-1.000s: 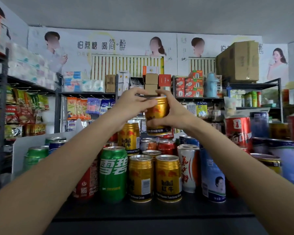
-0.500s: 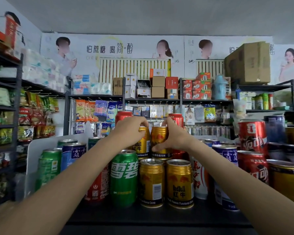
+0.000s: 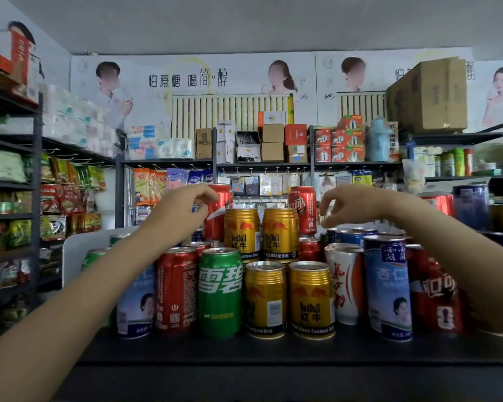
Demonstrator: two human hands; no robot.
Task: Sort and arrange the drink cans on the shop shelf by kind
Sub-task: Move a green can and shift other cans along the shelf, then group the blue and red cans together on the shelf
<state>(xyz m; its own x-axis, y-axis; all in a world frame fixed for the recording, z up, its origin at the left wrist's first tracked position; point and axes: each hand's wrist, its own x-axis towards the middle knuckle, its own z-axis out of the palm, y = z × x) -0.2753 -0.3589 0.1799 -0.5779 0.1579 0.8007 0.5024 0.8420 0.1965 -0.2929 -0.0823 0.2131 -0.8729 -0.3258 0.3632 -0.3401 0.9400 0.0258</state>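
Observation:
Two gold Red Bull cans (image 3: 241,233) (image 3: 280,233) stand side by side on the upper tier, above two more gold cans (image 3: 266,297) (image 3: 311,297) at the shelf front. My left hand (image 3: 183,210) hovers left of them with loosely curled fingers. It overlaps the left edge of a stacked red cola can (image 3: 219,210), and contact cannot be told. My right hand (image 3: 349,204) hangs to the right, fingers loosely curled and holding nothing, near another red can (image 3: 302,208). A green Sprite can (image 3: 219,291) and a red Coke can (image 3: 176,288) stand front left.
Blue almond-drink cans (image 3: 388,288) (image 3: 135,303), a white-and-red can (image 3: 343,285) and a red can (image 3: 436,300) crowd the dark shelf (image 3: 273,352). A white divider (image 3: 76,250) stands at the left. Stocked racks line the back and left walls.
Both hands set the gold can down beside the other upper gold can, then let go and drew apart to either side.

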